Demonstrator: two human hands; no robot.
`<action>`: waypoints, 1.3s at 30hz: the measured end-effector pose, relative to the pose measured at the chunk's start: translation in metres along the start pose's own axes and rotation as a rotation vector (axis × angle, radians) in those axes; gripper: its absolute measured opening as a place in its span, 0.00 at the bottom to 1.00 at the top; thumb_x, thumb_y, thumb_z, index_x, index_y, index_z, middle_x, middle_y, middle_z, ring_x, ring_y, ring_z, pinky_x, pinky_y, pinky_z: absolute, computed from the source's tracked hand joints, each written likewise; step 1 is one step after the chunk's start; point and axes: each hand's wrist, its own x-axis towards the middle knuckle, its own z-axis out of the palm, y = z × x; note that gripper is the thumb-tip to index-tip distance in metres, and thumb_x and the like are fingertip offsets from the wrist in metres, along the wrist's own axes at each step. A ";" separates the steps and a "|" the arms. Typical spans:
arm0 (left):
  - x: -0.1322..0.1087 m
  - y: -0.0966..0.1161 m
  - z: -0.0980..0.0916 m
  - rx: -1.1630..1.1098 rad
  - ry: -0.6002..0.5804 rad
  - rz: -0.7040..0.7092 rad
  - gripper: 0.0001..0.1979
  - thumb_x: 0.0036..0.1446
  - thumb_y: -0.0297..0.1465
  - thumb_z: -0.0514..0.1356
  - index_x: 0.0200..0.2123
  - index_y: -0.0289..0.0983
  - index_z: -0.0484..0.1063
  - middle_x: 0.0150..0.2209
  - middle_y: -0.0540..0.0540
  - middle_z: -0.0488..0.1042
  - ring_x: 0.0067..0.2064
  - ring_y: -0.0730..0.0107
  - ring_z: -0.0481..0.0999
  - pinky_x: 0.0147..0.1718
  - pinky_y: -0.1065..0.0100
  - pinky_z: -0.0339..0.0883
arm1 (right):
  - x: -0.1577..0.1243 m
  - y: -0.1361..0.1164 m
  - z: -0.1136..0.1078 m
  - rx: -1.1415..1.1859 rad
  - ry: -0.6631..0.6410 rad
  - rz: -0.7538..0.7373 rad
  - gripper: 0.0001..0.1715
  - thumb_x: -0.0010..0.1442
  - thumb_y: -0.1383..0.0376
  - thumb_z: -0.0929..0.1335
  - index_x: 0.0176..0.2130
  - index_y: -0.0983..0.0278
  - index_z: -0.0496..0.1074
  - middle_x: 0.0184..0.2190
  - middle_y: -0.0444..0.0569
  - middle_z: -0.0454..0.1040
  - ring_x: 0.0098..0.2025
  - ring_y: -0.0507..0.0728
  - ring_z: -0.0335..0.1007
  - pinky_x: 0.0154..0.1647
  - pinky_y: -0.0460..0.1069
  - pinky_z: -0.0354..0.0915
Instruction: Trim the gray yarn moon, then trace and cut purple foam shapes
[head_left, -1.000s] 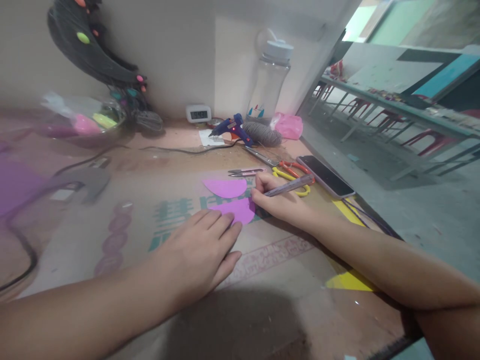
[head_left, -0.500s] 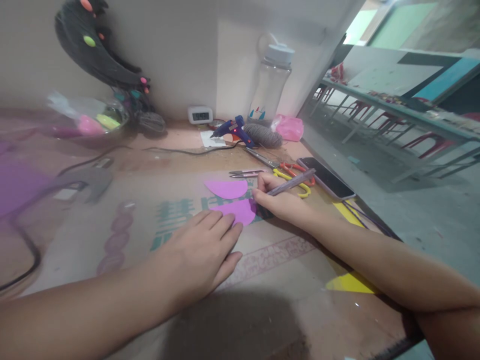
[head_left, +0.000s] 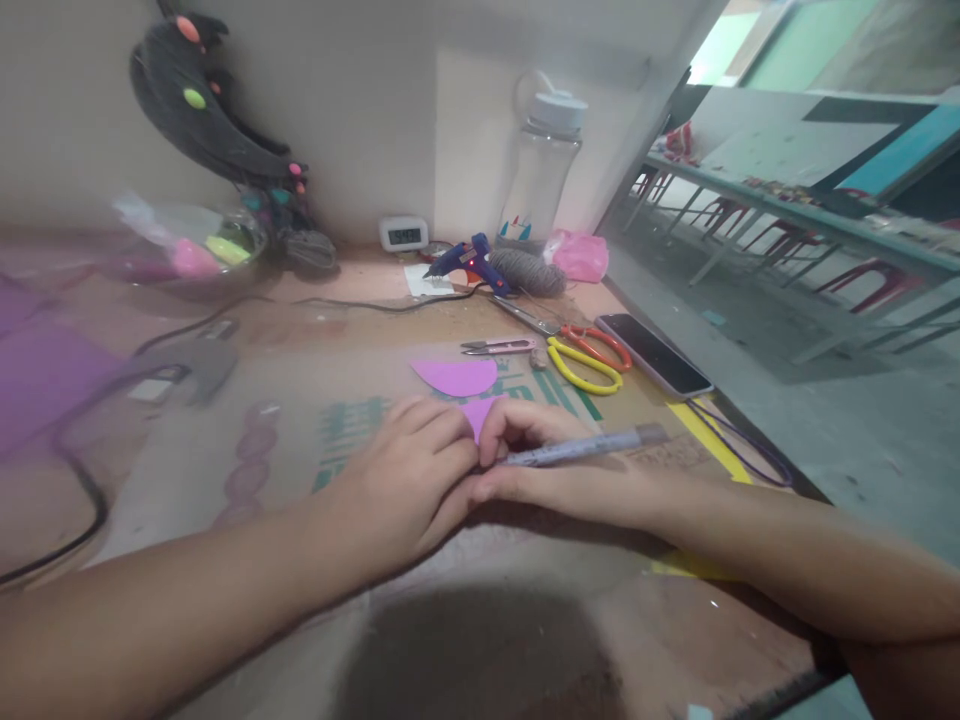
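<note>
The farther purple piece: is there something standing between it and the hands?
Nothing visible blocks the farther purple piece; only the nearer purple piece shows in front of it, partly covered by the left hand and right hand.

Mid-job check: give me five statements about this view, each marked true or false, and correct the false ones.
1. The right hand holds a pen. True.
2. The left hand grips the water bottle. False: it covers part of the lower purple piece.
3. The scissors have one yellow and one orange handle. True.
4. The phone lies left of the scissors. False: it lies to their right.
5. The glue gun is right of the clock. True.
</note>
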 end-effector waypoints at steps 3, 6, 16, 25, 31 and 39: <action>0.003 0.000 -0.002 -0.026 0.001 -0.045 0.15 0.69 0.33 0.50 0.34 0.36 0.73 0.31 0.45 0.71 0.38 0.59 0.68 0.41 0.58 0.59 | 0.004 -0.005 -0.006 0.160 0.085 -0.031 0.21 0.58 0.48 0.72 0.35 0.63 0.70 0.27 0.42 0.69 0.24 0.48 0.59 0.23 0.44 0.57; 0.006 -0.001 -0.005 -0.050 -0.009 -0.109 0.15 0.69 0.32 0.51 0.31 0.37 0.73 0.29 0.47 0.70 0.37 0.61 0.68 0.40 0.59 0.58 | 0.008 -0.017 -0.017 0.489 0.143 -0.035 0.28 0.64 0.41 0.62 0.38 0.62 0.69 0.31 0.46 0.71 0.21 0.49 0.57 0.18 0.45 0.55; -0.001 -0.003 -0.001 -0.225 -0.020 -0.099 0.08 0.68 0.30 0.52 0.40 0.37 0.71 0.41 0.44 0.71 0.45 0.60 0.67 0.46 0.58 0.59 | 0.009 -0.033 -0.043 0.659 0.231 0.057 0.20 0.64 0.53 0.56 0.25 0.60 0.55 0.22 0.44 0.58 0.20 0.50 0.45 0.18 0.44 0.48; 0.000 -0.005 -0.002 -0.186 0.029 -0.072 0.10 0.70 0.30 0.51 0.40 0.37 0.72 0.39 0.44 0.73 0.43 0.62 0.68 0.44 0.60 0.60 | 0.011 -0.028 -0.043 0.350 0.312 0.023 0.22 0.62 0.49 0.57 0.25 0.58 0.46 0.21 0.42 0.51 0.21 0.52 0.42 0.19 0.48 0.50; -0.001 -0.006 -0.001 -0.162 0.053 -0.065 0.09 0.69 0.29 0.53 0.39 0.36 0.72 0.39 0.44 0.73 0.43 0.63 0.68 0.45 0.60 0.60 | 0.011 -0.026 -0.040 0.464 0.341 0.024 0.19 0.61 0.53 0.57 0.24 0.58 0.48 0.20 0.43 0.52 0.20 0.53 0.43 0.19 0.48 0.51; 0.000 -0.006 -0.001 -0.158 0.066 -0.056 0.08 0.69 0.28 0.53 0.39 0.36 0.72 0.39 0.44 0.73 0.43 0.63 0.68 0.44 0.61 0.60 | 0.011 -0.027 -0.039 0.461 0.316 0.021 0.21 0.62 0.52 0.57 0.23 0.58 0.47 0.20 0.43 0.51 0.20 0.52 0.44 0.20 0.49 0.53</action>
